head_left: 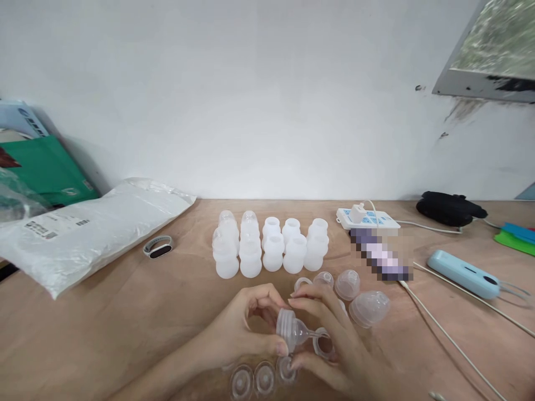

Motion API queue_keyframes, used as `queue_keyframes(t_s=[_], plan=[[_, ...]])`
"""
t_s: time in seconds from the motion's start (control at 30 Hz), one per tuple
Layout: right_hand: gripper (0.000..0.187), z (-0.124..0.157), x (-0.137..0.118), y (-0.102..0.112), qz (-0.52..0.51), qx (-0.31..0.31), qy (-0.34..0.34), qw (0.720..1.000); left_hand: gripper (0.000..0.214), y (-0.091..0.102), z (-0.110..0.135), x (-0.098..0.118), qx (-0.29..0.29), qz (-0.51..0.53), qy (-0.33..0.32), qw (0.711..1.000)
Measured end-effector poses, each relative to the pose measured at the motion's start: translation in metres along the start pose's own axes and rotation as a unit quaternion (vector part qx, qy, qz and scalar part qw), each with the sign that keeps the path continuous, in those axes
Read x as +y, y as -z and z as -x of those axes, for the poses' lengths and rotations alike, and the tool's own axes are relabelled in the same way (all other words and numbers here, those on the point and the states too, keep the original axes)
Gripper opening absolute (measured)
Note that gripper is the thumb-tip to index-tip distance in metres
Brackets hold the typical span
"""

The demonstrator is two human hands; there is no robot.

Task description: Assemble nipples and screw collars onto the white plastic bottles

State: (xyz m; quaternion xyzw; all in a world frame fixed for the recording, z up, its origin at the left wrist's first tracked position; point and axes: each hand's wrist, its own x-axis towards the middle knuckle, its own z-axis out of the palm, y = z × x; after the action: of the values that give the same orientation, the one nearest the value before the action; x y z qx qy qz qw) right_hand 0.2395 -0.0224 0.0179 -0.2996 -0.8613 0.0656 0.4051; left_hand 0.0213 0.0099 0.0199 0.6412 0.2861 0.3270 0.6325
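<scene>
My left hand (pixel 261 320) grips a clear screw collar (pixel 286 329) of a baby bottle between thumb and fingers, tilted on its side. A clear silicone nipple (pixel 300 332) pokes out of the collar to the right, its tip drawn out thin. My right hand (pixel 334 334) curls around that tip, which runs in among its fingers; the exact pinch is partly hidden. Under my hands lie several spare nipples (pixel 264 379). Another collar (pixel 324 343) lies beneath my right hand. Clear dome caps (pixel 348 285) and a collar (pixel 303 283) rest just beyond it.
White bottle bodies (pixel 295 253) stand in rows; those at left carry clear caps (pixel 249 219). Left are a fitness band (pixel 157 247) and a white plastic parcel (pixel 100 228). Right are a power strip (pixel 368 218), a blurred phone (pixel 380 255), cables, a blue device (pixel 463 273) and a black case (pixel 450 208).
</scene>
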Motion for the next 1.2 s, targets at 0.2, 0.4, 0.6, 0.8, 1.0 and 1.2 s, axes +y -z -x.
queue_keyframes(t_s=[0.2, 0.4, 0.6, 0.8, 1.0, 1.2], plan=[[0.035, 0.005, 0.002, 0.002, 0.013, 0.034, -0.011, 0.999, 0.048, 0.001, 0.004, 0.008, 0.015, -0.082, -0.067, 0.994], [0.039, 0.011, 0.009, 0.002, 0.018, 0.086, -0.033, 0.996, 0.026, 0.006, -0.012, 0.034, 0.152, -0.598, -0.196, 0.763], [0.039, 0.012, 0.013, -0.002, 0.03, 0.109, -0.017, 0.993, 0.048, -0.006, -0.057, 0.046, 0.117, -0.827, -0.102, 0.54], [0.041, 0.009, 0.01, 0.004, 0.039, 0.114, 0.003, 0.993, 0.038, -0.002, -0.07, 0.041, 0.099, -0.826, -0.086, 0.548], [0.042, 0.006, 0.009, 0.007, 0.044, 0.119, 0.002, 0.992, 0.026, 0.003, -0.043, 0.043, 0.062, -0.767, -0.101, 0.631], [0.039, 0.008, 0.012, 0.001, 0.011, 0.126, -0.028, 0.992, 0.022, 0.009, -0.023, 0.042, 0.093, -0.473, -0.105, 0.87]])
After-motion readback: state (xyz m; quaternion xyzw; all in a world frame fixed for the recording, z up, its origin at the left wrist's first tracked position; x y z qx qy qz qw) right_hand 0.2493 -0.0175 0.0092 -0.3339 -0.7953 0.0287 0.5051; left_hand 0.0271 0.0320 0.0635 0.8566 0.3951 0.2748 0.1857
